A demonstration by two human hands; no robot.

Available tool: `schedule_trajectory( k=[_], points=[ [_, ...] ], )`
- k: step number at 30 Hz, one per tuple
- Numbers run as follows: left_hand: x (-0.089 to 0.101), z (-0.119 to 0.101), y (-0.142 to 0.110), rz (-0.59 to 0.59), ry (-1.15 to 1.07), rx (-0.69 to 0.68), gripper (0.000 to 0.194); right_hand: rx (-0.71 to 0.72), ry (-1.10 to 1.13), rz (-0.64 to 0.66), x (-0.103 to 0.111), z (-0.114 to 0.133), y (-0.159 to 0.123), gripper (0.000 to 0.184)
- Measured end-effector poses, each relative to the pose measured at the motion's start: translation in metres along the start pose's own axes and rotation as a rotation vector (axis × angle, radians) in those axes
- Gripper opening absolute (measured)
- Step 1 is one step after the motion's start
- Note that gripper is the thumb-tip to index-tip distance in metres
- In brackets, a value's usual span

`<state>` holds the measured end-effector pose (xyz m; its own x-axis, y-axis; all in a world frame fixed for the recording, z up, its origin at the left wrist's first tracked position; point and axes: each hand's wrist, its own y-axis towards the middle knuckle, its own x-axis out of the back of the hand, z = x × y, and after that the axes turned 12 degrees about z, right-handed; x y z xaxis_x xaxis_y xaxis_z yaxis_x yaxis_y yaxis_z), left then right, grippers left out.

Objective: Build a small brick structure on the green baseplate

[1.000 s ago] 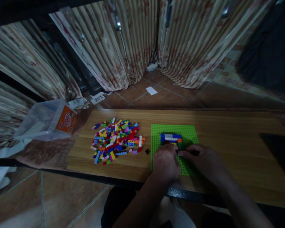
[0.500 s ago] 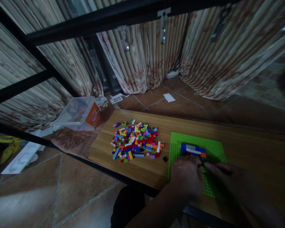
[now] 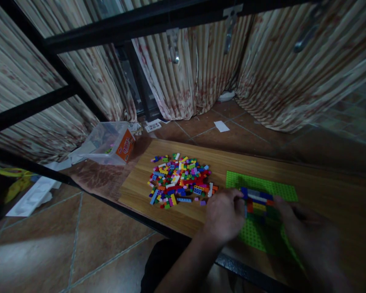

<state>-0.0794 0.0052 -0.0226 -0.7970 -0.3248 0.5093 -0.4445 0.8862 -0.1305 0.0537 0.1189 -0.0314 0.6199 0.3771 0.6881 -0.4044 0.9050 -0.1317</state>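
Observation:
A small model of toy building bricks [image 3: 257, 201], with blue, white, yellow, orange and green rows, is on or just above a green studded baseplate [image 3: 259, 238]. My left hand [image 3: 225, 213] grips its left end, with the thumb and bent fingers against the side bricks. At the opposite end my right hand [image 3: 308, 232] closes on the model, its fingers blurred and partly in shadow. Between the hands the front face of the model shows. Whether its underside touches the plate is hidden.
Loose toy bricks [image 3: 179, 179] form a colourful pile on the wooden board [image 3: 216, 156], left of the baseplate. Past the board's left end stands a clear plastic tub [image 3: 110, 140] with an orange label. Black metal bars [image 3: 110, 34] and striped curtains [image 3: 189, 73] rise behind.
My hands have spread apart to the model's two ends, uncovering its front face. The left hand moved left and the right hand shifted right. The whole view has shifted slightly.

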Motion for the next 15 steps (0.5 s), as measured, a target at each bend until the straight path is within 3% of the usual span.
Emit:
schedule_trajectory(
  k=[6, 9, 15],
  points=[
    [0.051, 0.024, -0.001, -0.233, 0.098, 0.104, 0.025, 0.14, 0.097, 0.054, -0.018, 0.013, -0.002, 0.037],
    [0.069, 0.033, -0.003, -0.291, 0.221, 0.158, 0.029, 0.245, 0.094, 0.092, -0.025, 0.018, -0.005, 0.036],
    [0.069, 0.037, 0.0, -0.216, 0.467, 0.164, 0.034, 0.325, 0.115, 0.038, -0.029, 0.02, -0.003, 0.037]
  ],
)
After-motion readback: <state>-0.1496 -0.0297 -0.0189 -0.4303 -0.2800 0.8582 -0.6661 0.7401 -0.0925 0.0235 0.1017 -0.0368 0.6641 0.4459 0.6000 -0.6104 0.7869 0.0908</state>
